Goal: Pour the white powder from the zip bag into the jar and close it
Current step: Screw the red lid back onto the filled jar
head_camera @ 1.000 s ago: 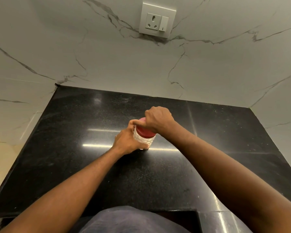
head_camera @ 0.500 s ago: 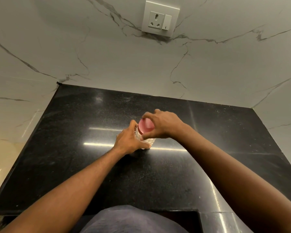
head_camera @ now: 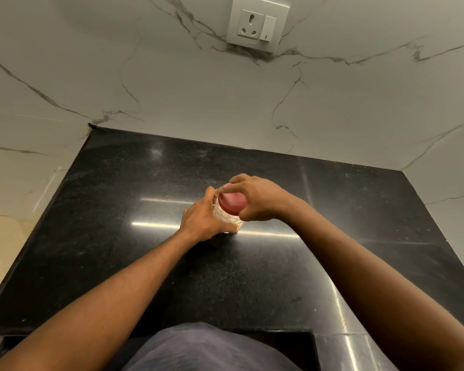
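- Your left hand [head_camera: 202,218] is wrapping closed around the side of the jar [head_camera: 227,216], which is standing upright on the black countertop [head_camera: 118,236], well in front of the wall socket [head_camera: 257,24].
- Your right hand [head_camera: 257,200] is curling over the jar's red lid [head_camera: 232,202], fingers gripping its rim.

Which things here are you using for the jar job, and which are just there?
For the job:
patterned white jar, held by the left hand
round red lid, gripped by the right hand

Just there:
white wall socket with switch
shiny black stone counter
The zip bag isn't in view.
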{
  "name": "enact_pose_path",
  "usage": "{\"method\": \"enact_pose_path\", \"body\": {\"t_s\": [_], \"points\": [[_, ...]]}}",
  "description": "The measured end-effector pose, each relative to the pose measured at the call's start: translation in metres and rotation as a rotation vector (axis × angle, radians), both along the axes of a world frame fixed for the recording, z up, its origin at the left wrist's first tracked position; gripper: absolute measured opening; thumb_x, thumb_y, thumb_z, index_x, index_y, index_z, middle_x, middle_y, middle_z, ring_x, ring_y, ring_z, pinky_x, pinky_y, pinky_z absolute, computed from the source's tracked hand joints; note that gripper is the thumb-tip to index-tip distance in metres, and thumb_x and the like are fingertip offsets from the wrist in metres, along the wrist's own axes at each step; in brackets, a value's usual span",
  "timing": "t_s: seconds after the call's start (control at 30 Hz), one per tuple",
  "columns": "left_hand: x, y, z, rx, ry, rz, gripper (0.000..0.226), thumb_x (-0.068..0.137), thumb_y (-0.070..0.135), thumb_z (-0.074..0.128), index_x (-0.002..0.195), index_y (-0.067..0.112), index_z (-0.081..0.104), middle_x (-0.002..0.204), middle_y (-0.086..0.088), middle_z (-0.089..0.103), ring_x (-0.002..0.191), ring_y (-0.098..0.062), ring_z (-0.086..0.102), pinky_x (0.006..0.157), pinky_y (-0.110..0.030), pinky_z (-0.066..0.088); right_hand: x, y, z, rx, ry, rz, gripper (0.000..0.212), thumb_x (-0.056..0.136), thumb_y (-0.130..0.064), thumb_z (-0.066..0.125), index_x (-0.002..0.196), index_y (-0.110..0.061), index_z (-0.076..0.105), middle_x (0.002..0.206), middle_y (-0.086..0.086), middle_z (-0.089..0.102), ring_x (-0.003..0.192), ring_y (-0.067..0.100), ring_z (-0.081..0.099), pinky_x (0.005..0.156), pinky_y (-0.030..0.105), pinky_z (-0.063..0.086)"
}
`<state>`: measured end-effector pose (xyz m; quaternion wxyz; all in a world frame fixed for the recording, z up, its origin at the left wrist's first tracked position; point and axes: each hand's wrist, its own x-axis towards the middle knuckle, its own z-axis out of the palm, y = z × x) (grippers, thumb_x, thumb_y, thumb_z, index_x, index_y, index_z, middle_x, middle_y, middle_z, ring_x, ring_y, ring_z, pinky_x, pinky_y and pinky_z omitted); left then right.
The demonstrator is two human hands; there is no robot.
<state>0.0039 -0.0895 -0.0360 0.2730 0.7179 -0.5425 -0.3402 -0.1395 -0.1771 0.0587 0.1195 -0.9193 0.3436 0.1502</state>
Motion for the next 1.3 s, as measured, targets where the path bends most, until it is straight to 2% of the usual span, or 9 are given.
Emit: {"method": "enact_pose_path", "body": {"t_s": [0.2, 0.3, 0.4, 0.6, 0.8, 0.93, 1.1, 1.2, 1.3], "points": [[-0.001, 0.001, -0.001, 0.01, 0.004, 0.004, 0.102, 0.053, 0.061, 0.093, 0.132, 0.04, 0.033, 0.13, 0.005, 0.066, 0.114, -0.026, 0.067, 0.094, -0.054, 0.059, 0.023, 0.003, 0.004, -0.415, 0.175, -0.231, 0.082, 0.09, -0.087, 0.029, 0.081, -0.011, 0.06, 0.062, 0.002, 0.051, 0.056, 0.018, 0.052, 0.059, 0.032, 0.045], [0.001, 0.0, -0.003, 0.01, 0.001, 0.009, 0.094, 0.051, 0.065, 0.092, 0.122, 0.041, 0.035, 0.121, 0.01, 0.065, 0.111, -0.022, 0.067, 0.093, -0.052, 0.059, 0.016, 0.001, 0.006, -0.295, 0.129, -0.184, 0.07, 0.093, -0.077, 0.045, 0.119, -0.016, 0.067, 0.104, 0.008, 0.069, 0.087, 0.024, 0.067, 0.073, 0.036, 0.053], [0.001, 0.0, -0.006, 0.004, -0.008, 0.012, 0.096, 0.05, 0.068, 0.091, 0.122, 0.041, 0.033, 0.116, 0.015, 0.059, 0.106, -0.016, 0.063, 0.093, -0.048, 0.059, 0.012, 0.0, 0.011, 0.053, 0.138, 0.036, 0.088, 0.084, -0.039, 0.08, 0.158, -0.039, 0.032, 0.166, 0.006, 0.031, 0.143, 0.032, 0.044, 0.107, 0.048, 0.047], [0.001, -0.001, -0.008, 0.001, -0.01, 0.008, 0.092, 0.051, 0.066, 0.091, 0.118, 0.04, 0.034, 0.114, 0.015, 0.059, 0.103, -0.018, 0.064, 0.09, -0.048, 0.059, 0.016, -0.006, -0.004, -0.211, 0.074, 0.051, 0.074, 0.077, -0.058, 0.078, 0.143, -0.033, 0.054, 0.122, 0.002, 0.066, 0.09, 0.016, 0.056, 0.066, 0.026, 0.043], [0.0, -0.001, -0.008, -0.023, 0.001, 0.001, 0.092, 0.056, 0.059, 0.093, 0.125, 0.038, 0.036, 0.117, 0.013, 0.064, 0.106, -0.019, 0.066, 0.091, -0.051, 0.059, 0.018, -0.011, -0.019, -0.338, 0.036, -0.288, 0.087, 0.084, -0.092, 0.029, 0.074, -0.013, 0.063, 0.061, 0.002, 0.057, 0.051, 0.015, 0.051, 0.047, 0.027, 0.037], [0.001, -0.001, -0.007, -0.006, 0.004, -0.004, 0.085, 0.058, 0.058, 0.095, 0.117, 0.033, 0.039, 0.12, 0.007, 0.068, 0.108, -0.023, 0.068, 0.094, -0.053, 0.058, 0.008, -0.015, -0.016, -0.409, 0.171, -0.17, 0.078, 0.099, -0.074, 0.02, 0.109, -0.017, 0.072, 0.071, 0.003, 0.061, 0.062, 0.021, 0.061, 0.048, 0.029, 0.035], [0.0, 0.0, -0.007, -0.028, -0.016, -0.003, 0.09, 0.059, 0.059, 0.094, 0.125, 0.032, 0.038, 0.125, 0.005, 0.066, 0.111, -0.024, 0.067, 0.096, -0.053, 0.058, -0.007, -0.016, -0.001, 0.133, -0.025, 0.027, 0.079, 0.09, -0.045, 0.072, 0.158, -0.041, 0.033, 0.163, 0.005, 0.036, 0.141, 0.027, 0.043, 0.104, 0.04, 0.042], [-0.001, 0.0, -0.009, -0.033, -0.027, 0.0, 0.091, 0.058, 0.061, 0.093, 0.126, 0.033, 0.038, 0.125, 0.006, 0.066, 0.111, -0.024, 0.067, 0.095, -0.052, 0.058, -0.009, -0.014, -0.003, 0.013, 0.011, 0.063, 0.09, 0.079, -0.038, 0.081, 0.156, -0.046, 0.034, 0.152, 0.002, 0.045, 0.127, 0.025, 0.053, 0.093, 0.035, 0.049], [-0.001, -0.002, -0.009, -0.021, -0.05, -0.001, 0.085, 0.057, 0.063, 0.091, 0.116, 0.034, 0.037, 0.116, 0.007, 0.066, 0.102, -0.022, 0.067, 0.09, -0.05, 0.059, -0.002, -0.012, -0.007, -0.21, 0.005, 0.015, 0.082, 0.074, -0.074, 0.073, 0.139, -0.027, 0.055, 0.113, 0.002, 0.065, 0.087, 0.017, 0.056, 0.066, 0.028, 0.042]]}}
